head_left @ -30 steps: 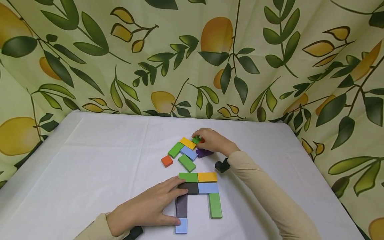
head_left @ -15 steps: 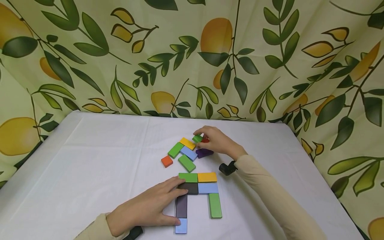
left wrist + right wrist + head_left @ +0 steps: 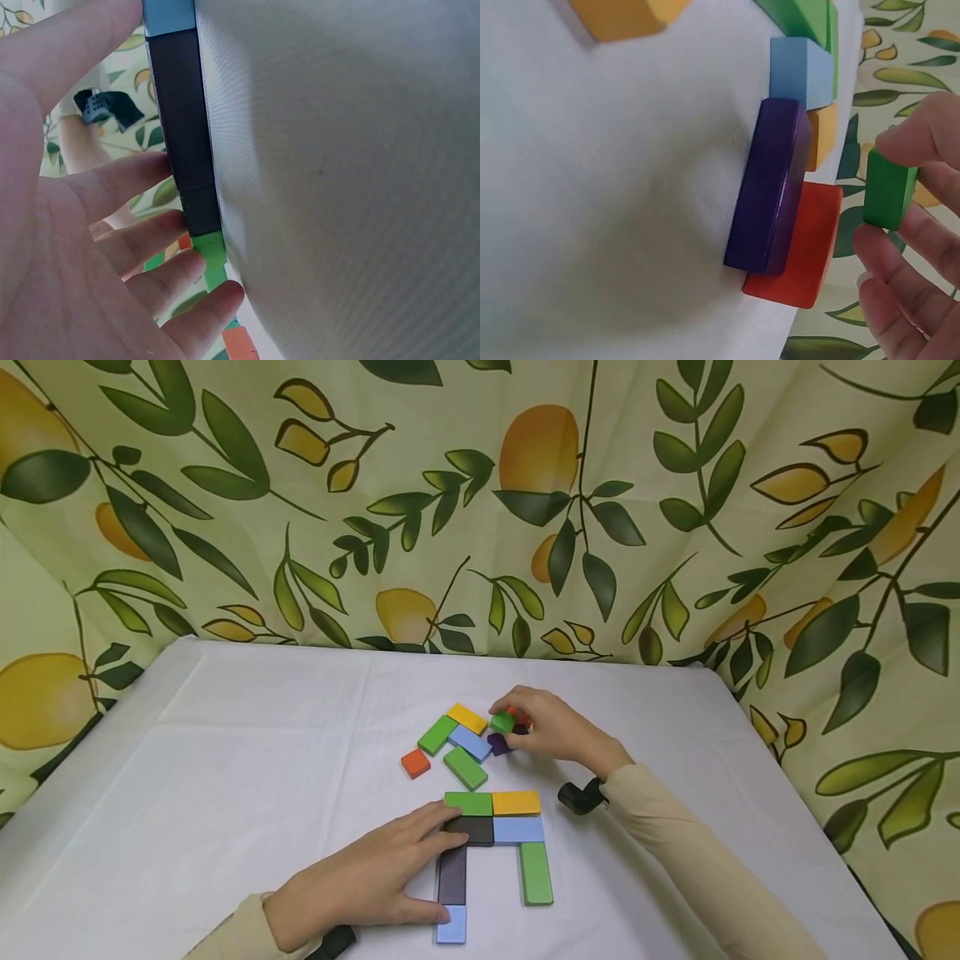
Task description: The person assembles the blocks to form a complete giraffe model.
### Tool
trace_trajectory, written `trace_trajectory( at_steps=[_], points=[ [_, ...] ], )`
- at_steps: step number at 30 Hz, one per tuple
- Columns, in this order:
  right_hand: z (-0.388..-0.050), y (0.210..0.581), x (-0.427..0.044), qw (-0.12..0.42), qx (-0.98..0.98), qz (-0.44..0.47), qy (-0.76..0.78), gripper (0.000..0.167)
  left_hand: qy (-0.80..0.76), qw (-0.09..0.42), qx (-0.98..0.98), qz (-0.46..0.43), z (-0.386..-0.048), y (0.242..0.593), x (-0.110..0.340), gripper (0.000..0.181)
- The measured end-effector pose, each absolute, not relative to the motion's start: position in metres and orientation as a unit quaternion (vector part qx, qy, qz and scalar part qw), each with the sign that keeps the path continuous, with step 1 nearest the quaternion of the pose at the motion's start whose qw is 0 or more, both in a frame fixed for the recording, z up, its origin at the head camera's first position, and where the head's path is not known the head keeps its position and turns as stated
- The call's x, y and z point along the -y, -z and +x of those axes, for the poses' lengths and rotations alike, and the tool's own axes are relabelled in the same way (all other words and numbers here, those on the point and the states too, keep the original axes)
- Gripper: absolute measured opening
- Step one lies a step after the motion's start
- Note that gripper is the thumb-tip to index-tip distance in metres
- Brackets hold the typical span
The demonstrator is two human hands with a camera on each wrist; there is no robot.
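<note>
My right hand (image 3: 558,727) pinches a small green block (image 3: 889,191) between thumb and fingers, held off the table in the right wrist view. Below it lie a purple block (image 3: 769,187) and a red block (image 3: 806,247), touching; the hand partly hides both in the head view. My left hand (image 3: 367,877) lies beside a flat block arrangement, fingers extended. Its fingertips touch the black block (image 3: 480,832) and green block (image 3: 468,803); the thumb touches the light blue block (image 3: 452,928). A long dark block (image 3: 453,877) joins that column.
The arrangement also has a yellow block (image 3: 516,802), a blue block (image 3: 519,831) and a green leg block (image 3: 536,874). Behind it lie a loose orange block (image 3: 416,763), green block (image 3: 465,768), blue block (image 3: 470,742) and yellow block (image 3: 467,718). A patterned curtain (image 3: 465,527) hangs behind the table.
My right hand has lifted the small green block from among the loose blocks and moved slightly right and toward me. The left hand has stayed in place.
</note>
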State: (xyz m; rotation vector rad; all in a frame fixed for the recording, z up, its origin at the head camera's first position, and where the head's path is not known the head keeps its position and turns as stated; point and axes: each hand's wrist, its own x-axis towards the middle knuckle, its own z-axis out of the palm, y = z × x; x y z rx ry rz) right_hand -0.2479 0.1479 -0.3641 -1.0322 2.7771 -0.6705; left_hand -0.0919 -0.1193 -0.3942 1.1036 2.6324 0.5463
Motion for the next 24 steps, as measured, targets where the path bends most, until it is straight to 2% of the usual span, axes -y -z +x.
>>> trace_trajectory(
  at_steps=[7,24],
  points=[
    [-0.238,0.364,-0.153,0.045,-0.909,-0.345,0.23,0.032,-0.189,0.128,-0.9,0.371,-0.092,0.393,0.12,0.076],
    [-0.206,0.362,-0.159,0.067,-0.912,-0.32,0.247,0.035,-0.19,0.135,-0.901,0.365,-0.093,0.393,0.119,0.076]
  ],
)
